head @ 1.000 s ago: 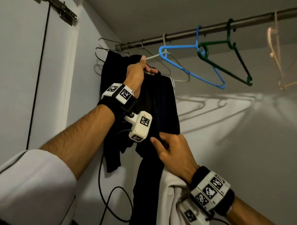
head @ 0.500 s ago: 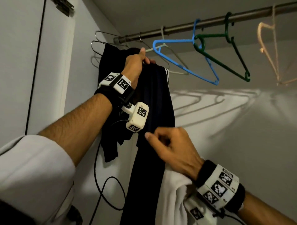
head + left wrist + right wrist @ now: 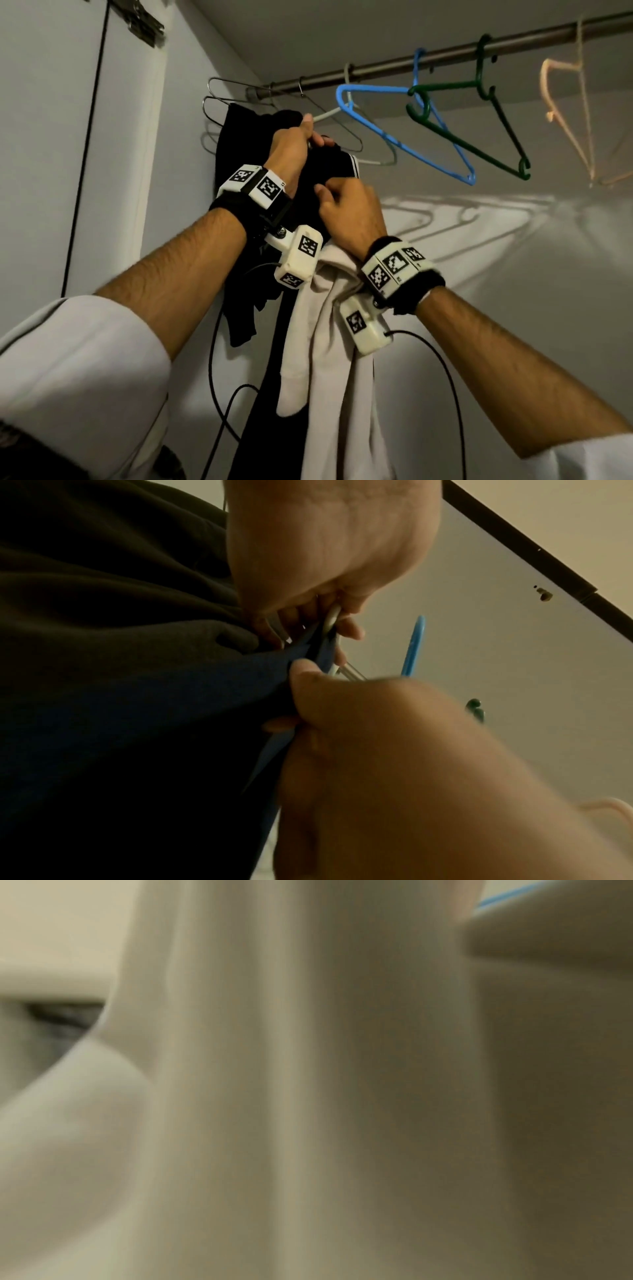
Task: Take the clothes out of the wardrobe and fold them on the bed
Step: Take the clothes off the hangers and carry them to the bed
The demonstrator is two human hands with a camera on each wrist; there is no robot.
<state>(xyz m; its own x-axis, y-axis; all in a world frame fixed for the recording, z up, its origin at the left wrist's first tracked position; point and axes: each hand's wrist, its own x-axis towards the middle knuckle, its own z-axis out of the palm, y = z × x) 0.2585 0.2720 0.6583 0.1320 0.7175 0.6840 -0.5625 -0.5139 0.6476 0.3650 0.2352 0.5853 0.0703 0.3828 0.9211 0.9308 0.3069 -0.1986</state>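
A dark navy garment (image 3: pixel 310 192) with a white-striped edge hangs on a pale hanger at the left end of the rod. My left hand (image 3: pixel 313 135) grips the top of that hanger; in the left wrist view its fingers (image 3: pixel 342 631) curl round the hanger's pale wire (image 3: pixel 331 620). Just below, my right hand (image 3: pixel 325 195) pinches the navy garment (image 3: pixel 171 710) near its top edge. A cream garment (image 3: pixel 322 342) hangs from under my right hand and wrist, and cream cloth (image 3: pixel 308 1096) fills the right wrist view. A black garment (image 3: pixel 236 154) hangs further left.
Bare hangers sit on the wardrobe rod (image 3: pixel 411 63): a blue hanger (image 3: pixel 404 137), a green hanger (image 3: pixel 479 137) and a beige hanger (image 3: pixel 565 120). Wire hangers (image 3: pixel 212 102) crowd the left end by the side wall. A black cable (image 3: pixel 215 359) dangles under my left arm.
My right hand has climbed from the middle of the navy garment to just under my left hand, bringing the cream garment up with it. The left hand has stayed on the hanger.
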